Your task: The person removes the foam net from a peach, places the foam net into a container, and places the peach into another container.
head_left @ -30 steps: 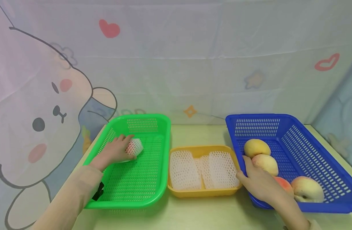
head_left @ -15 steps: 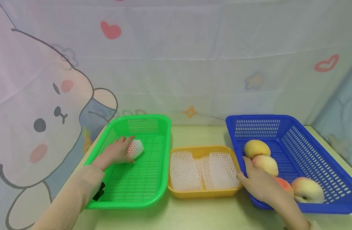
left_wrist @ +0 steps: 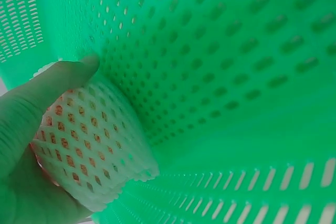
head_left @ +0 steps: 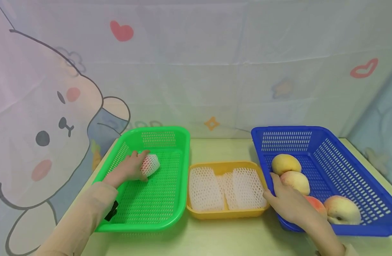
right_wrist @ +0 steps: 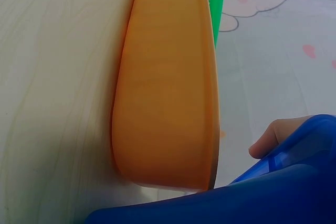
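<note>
In the head view, my left hand [head_left: 130,169] reaches into the green basket [head_left: 182,170] and holds a peach in a white foam net sleeve [head_left: 152,164]. Up close in the left wrist view, thumb and fingers curl around the netted peach [left_wrist: 89,145], whose reddish skin shows through the mesh. At the right, my right hand [head_left: 290,204] grips the near left rim of the blue basket [head_left: 324,133], thumb on the outer side. Inside it lie a yellow fruit [head_left: 286,164], a pale peach [head_left: 295,182], a red one [head_left: 316,205] partly hidden by my hand, and another peach [head_left: 342,210].
Between the baskets stands a shallow yellow tray [head_left: 226,215] with several white foam net sleeves [head_left: 206,190]. A printed cloth [head_left: 215,71] hangs behind the pale wooden table [head_left: 215,238]. A black strap piece [head_left: 111,211] shows by the left sleeve.
The left thumb has shifted slightly lower along the netted peach, which stays in nearly the same place. The right hand has not moved.
</note>
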### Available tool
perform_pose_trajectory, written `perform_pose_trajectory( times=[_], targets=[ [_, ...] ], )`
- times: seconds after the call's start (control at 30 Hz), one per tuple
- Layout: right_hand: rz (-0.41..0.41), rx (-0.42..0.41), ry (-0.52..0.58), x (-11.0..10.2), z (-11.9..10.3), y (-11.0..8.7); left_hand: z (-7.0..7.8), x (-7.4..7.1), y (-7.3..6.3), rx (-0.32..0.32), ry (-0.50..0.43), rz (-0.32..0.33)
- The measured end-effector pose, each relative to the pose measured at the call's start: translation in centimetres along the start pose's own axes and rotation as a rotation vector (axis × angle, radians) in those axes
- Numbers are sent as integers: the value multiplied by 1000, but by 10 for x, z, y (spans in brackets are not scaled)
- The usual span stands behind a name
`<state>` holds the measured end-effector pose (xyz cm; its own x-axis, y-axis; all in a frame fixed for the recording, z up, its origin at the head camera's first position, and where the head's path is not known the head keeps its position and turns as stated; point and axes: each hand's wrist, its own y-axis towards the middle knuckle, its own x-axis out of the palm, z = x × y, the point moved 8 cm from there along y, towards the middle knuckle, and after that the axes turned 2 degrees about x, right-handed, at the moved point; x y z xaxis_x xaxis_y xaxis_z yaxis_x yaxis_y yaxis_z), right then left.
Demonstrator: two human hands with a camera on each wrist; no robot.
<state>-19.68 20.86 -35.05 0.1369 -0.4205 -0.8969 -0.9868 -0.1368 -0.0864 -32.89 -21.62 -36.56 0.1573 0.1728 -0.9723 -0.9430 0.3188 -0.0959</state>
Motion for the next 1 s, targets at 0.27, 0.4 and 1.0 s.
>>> perform_pose_trajectory(
  times=[0.27,0.4,1.0],
  targets=[
    [-1,1,8,1,0,0,2,-1,0,12,53,3],
    [6,-2,6,0,0,0,3,-2,0,17,65,4],
    [14,-7,2,0,0,0,18,-9,-3,12,20,9]
  ],
)
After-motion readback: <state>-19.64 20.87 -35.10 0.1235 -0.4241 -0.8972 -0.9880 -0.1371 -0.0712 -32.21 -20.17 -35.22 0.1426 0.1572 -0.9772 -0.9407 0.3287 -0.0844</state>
